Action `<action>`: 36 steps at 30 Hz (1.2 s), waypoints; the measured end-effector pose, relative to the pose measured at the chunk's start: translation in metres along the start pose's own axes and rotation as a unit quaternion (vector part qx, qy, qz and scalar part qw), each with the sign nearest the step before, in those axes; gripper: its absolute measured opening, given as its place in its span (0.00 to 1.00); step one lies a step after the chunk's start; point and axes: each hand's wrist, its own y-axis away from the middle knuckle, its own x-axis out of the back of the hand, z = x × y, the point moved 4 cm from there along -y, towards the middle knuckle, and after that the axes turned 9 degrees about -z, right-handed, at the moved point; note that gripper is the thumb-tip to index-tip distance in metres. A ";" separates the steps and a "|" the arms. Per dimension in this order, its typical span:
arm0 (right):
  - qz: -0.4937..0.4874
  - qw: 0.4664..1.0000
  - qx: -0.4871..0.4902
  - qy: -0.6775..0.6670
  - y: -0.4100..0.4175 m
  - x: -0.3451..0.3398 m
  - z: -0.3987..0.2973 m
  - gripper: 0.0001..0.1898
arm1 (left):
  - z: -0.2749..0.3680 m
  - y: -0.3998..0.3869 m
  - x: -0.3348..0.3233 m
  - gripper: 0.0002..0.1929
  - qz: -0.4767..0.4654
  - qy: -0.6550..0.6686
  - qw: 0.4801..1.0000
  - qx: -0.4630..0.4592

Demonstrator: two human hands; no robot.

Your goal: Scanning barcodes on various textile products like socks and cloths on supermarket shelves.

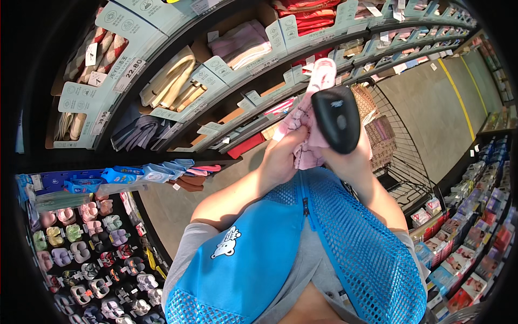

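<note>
My left hand grips a pink towel with a dark line pattern, its thumb resting on top of the cloth. The towel's upper end rises in a folded strip with a whitish, reddish-marked tip. In my right hand is a black handheld scanner, seen from above; it covers part of the towel and most of my right fingers. The right hand is close against the towel, but whether it also holds the cloth is hidden. Both hands are in front of my chest.
Shelves of folded towels in pale blue display boxes curve along the left and far side. A black wire shopping cart holding folded textiles stands at the right. Slippers hang lower left. Packaged goods line the right shelves.
</note>
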 end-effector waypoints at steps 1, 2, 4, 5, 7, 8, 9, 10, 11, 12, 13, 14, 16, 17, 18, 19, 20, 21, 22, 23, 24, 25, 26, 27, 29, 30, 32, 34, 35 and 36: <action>0.025 0.994 -0.069 -0.075 -0.006 -0.001 -0.003 0.34 | 0.001 0.002 0.006 0.26 0.002 0.000 1.000 0.001; 0.047 0.989 -0.079 -0.118 -0.016 0.002 -0.018 0.25 | 0.001 0.004 0.016 0.26 -0.004 0.021 0.999 0.038; 0.106 0.979 -0.083 -0.153 -0.010 0.039 0.009 0.22 | 0.010 0.002 0.018 0.26 -0.045 0.027 0.998 0.034; 0.164 0.953 0.052 -0.252 -0.013 0.053 0.012 0.28 | 0.020 0.002 0.008 0.25 -0.017 0.051 0.998 0.036; 0.055 0.933 -0.017 -0.355 -0.015 0.083 0.018 0.30 | 0.028 0.013 0.042 0.26 -0.076 -0.013 0.997 -0.004; 0.034 0.916 -0.019 -0.399 -0.016 0.090 0.020 0.30 | 0.031 0.006 0.043 0.27 -0.012 0.093 0.992 0.080; 0.013 0.897 -0.022 -0.442 -0.018 0.090 0.017 0.30 | 0.033 0.003 0.038 0.27 -0.012 0.094 0.992 0.081; -0.005 0.874 -0.027 -0.486 -0.021 0.083 0.015 0.29 | 0.035 0.000 0.036 0.27 0.027 0.076 0.994 0.069; 0.020 0.858 -0.053 -0.511 -0.020 0.074 0.013 0.25 | 0.035 -0.001 0.037 0.28 0.066 0.058 0.995 0.057; 0.001 0.876 -0.052 -0.480 -0.018 0.067 0.016 0.26 | 0.032 -0.001 0.037 0.28 0.037 0.103 0.991 0.074; -0.020 0.892 -0.053 -0.448 -0.018 0.057 0.017 0.26 | 0.027 -0.003 0.042 0.28 0.037 0.102 0.991 0.075; -0.014 0.922 -0.081 -0.379 -0.016 0.047 0.015 0.28 | 0.021 -0.007 0.045 0.28 0.024 0.105 0.992 0.072; -0.048 0.939 -0.047 -0.337 -0.016 0.038 0.011 0.28 | 0.017 -0.010 0.036 0.27 0.000 0.114 0.991 0.074; -0.057 0.927 -0.048 -0.368 -0.017 0.036 0.009 0.28 | 0.017 -0.010 0.034 0.27 0.001 0.115 0.991 0.074; -0.059 0.926 -0.050 -0.369 -0.019 0.033 0.004 0.28 | 0.017 -0.009 0.031 0.26 -0.015 0.116 0.991 0.070; -0.043 0.925 -0.081 -0.368 -0.022 0.030 -0.002 0.28 | 0.017 -0.009 0.029 0.26 -0.031 0.117 0.990 0.065; -0.027 0.924 -0.111 -0.366 -0.023 0.028 -0.003 0.28 | 0.012 -0.008 0.026 0.26 -0.029 0.118 0.991 0.064; -0.028 0.924 -0.112 -0.365 -0.024 0.025 -0.003 0.28 | 0.005 -0.009 0.023 0.26 0.008 0.114 0.992 0.060; -0.031 0.935 -0.114 -0.333 -0.025 0.024 -0.002 0.29 | 0.001 -0.009 0.023 0.26 0.045 0.109 0.991 0.056; -0.035 0.946 -0.116 -0.301 -0.027 0.022 0.001 0.29 | 0.001 -0.010 0.025 0.26 0.045 0.110 0.991 0.056; -0.003 0.957 -0.095 -0.275 -0.027 0.026 0.008 0.29 | 0.002 -0.011 0.028 0.26 0.039 0.082 0.995 0.047; 0.038 0.945 -0.089 -0.314 -0.025 0.030 0.010 0.28 | 0.003 -0.012 0.031 0.26 0.033 0.054 0.997 0.038; 0.052 0.939 -0.089 -0.329 -0.023 0.039 0.012 0.27 | 0.003 -0.013 0.042 0.26 0.072 0.063 0.995 0.032; 0.065 0.932 -0.090 -0.345 -0.021 0.050 0.015 0.26 | 0.006 -0.012 0.048 0.26 0.075 0.063 0.995 0.031; 0.047 0.929 -0.038 -0.365 -0.019 0.076 0.008 0.25 | 0.016 -0.009 0.056 0.26 0.042 0.148 0.987 0.038; 0.047 0.934 -0.019 -0.355 -0.017 0.089 0.005 0.27 | 0.018 -0.010 0.055 0.26 0.039 0.170 0.983 0.057; 0.041 0.937 0.000 -0.348 -0.018 0.106 -0.002 0.29 | 0.019 -0.009 0.062 0.28 0.059 0.166 0.983 0.056; 0.052 0.934 -0.003 -0.353 -0.018 0.116 -0.003 0.29 | 0.020 -0.009 0.065 0.29 0.076 0.163 0.982 0.059; 0.054 0.934 -0.003 -0.352 -0.019 0.117 -0.002 0.29 | 0.021 -0.009 0.065 0.29 0.078 0.159 0.982 0.058; 0.063 0.933 -0.008 -0.354 -0.019 0.117 -0.001 0.28 | 0.021 -0.008 0.065 0.30 0.080 0.155 0.983 0.058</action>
